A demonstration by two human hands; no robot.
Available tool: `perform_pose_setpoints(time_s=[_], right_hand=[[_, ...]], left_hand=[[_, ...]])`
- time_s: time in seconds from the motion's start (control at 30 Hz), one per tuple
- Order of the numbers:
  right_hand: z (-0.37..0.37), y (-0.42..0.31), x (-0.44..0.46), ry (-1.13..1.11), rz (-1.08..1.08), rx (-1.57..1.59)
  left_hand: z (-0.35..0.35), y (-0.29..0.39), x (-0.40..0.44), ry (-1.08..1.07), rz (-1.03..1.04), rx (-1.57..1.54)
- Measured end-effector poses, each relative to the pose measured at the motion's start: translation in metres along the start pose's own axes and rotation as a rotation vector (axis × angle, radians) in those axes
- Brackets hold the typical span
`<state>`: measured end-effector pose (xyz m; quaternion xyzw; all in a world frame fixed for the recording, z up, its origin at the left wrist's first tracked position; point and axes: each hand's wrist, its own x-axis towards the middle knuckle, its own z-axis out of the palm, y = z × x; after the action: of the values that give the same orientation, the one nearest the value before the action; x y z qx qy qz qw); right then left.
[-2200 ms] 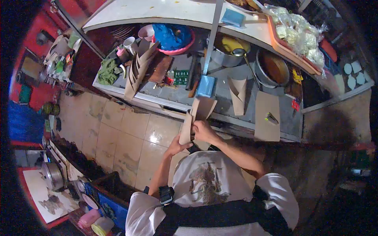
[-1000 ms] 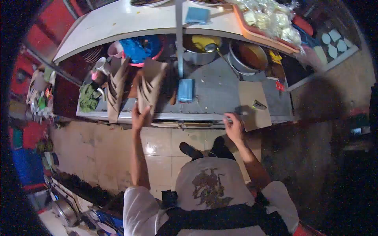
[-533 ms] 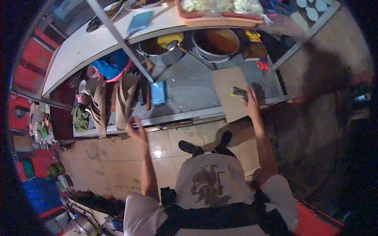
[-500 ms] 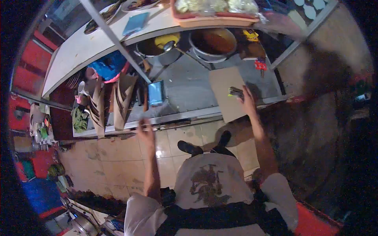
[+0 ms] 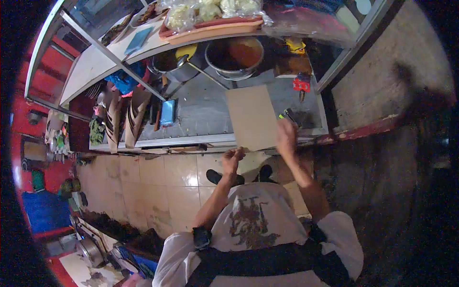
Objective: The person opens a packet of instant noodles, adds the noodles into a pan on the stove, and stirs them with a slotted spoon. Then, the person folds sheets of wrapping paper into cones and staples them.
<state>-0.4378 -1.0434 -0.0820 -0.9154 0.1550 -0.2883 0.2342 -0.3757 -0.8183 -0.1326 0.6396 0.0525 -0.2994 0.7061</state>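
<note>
A sheet of brown paper [image 5: 253, 115] lies on the metal counter and reaches over its front edge. My left hand [image 5: 232, 160] is at the sheet's lower left corner, with thumb and fingers pinched on it. Along the sheet's right edge is my right hand [image 5: 287, 137], blurred, its fingers mostly hidden from above. Just past its fingertips sits a small dark object with a lime-green end [image 5: 288, 115]; I cannot make out its kind, nor whether the hand still touches it.
Two pots stand at the back, one with reddish-brown liquid [image 5: 234, 55]; a ladle [image 5: 205, 72] leans from the other. Folded brown papers [image 5: 135, 119] and a blue packet [image 5: 168, 112] are at left. A tray of bagged vegetables [image 5: 215, 31] tops the shelf. Metal frame posts [image 5: 356, 45] flank the counter.
My left hand has moved right, from beside the counter to the sheet's corner. My right hand has drawn down toward me, and the dark object now lies right of the sheet instead of over it.
</note>
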Motion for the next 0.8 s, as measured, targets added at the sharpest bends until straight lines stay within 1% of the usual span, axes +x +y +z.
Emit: perform_pose_setpoints(time_s=[0.03,0.1,0.13,0.17,0.2,0.23,0.27,0.3,0.33,0.37,0.4,0.43,0.47,0.5,0.57,0.6,0.63,0.7,0.73,0.8], right_hand=[[0.002,-0.016,-0.010,-0.132,-0.177,0.105],[0.007,-0.051,-0.023,-0.198,-0.422,0.217],[0.010,-0.056,-0.022,-0.200,-0.420,0.225],[0.013,-0.060,-0.022,-0.268,-0.400,0.212],[0.015,-0.063,-0.022,-0.337,-0.383,0.201],[0.016,-0.066,-0.021,-0.341,-0.391,0.214],[0.015,-0.071,-0.017,-0.296,-0.341,0.214],[0.016,-0.078,-0.012,-0.251,-0.297,0.218],[0.015,-0.085,-0.008,-0.272,-0.259,0.222],[0.018,-0.086,-0.008,-0.276,-0.285,0.238],[0.022,-0.084,-0.009,-0.251,-0.268,0.230],[0.027,-0.081,-0.009,-0.224,-0.251,0.219],[0.037,-0.079,-0.009,-0.311,-0.125,0.392],[0.044,-0.076,-0.011,-0.315,-0.145,0.397],[0.049,-0.078,-0.011,-0.340,0.097,0.546],[0.039,-0.085,-0.005,-0.259,-0.013,0.433],[0.042,-0.087,-0.005,-0.260,-0.016,0.431],[0.045,-0.091,-0.007,-0.361,0.228,0.583],[0.046,-0.091,-0.005,-0.361,0.228,0.577],[0.037,-0.099,0.006,-0.426,0.304,0.504]], left_hand=[[0.004,0.005,-0.004,0.007,-0.002,0.001],[0.012,0.022,-0.014,0.052,0.072,-0.074],[0.015,0.024,-0.014,0.033,0.048,-0.148],[0.020,0.029,-0.014,0.042,0.047,-0.145],[0.023,0.034,-0.014,-0.005,-0.030,-0.282],[0.024,0.039,-0.017,-0.048,-0.102,-0.422],[0.022,0.042,-0.019,-0.085,-0.133,-0.445],[0.020,0.040,-0.019,-0.064,-0.115,-0.449],[0.019,0.037,-0.016,-0.060,-0.117,-0.413],[0.019,0.033,-0.015,-0.056,-0.119,-0.378],[0.022,0.040,-0.015,-0.067,-0.154,-0.387],[0.023,0.047,-0.015,-0.051,-0.162,-0.312],[0.020,0.042,-0.008,-0.068,-0.178,-0.349],[0.018,0.042,-0.005,-0.087,-0.197,-0.385],[0.016,0.051,-0.004,-0.081,-0.210,-0.401],[0.015,0.056,-0.005,-0.084,-0.238,-0.408],[0.012,0.057,-0.002,-0.086,-0.237,-0.412],[0.005,0.054,0.005,-0.121,-0.305,-0.403],[0.003,0.052,0.009,-0.125,-0.306,-0.407],[0.000,0.050,0.012,-0.168,-0.237,-0.437]])
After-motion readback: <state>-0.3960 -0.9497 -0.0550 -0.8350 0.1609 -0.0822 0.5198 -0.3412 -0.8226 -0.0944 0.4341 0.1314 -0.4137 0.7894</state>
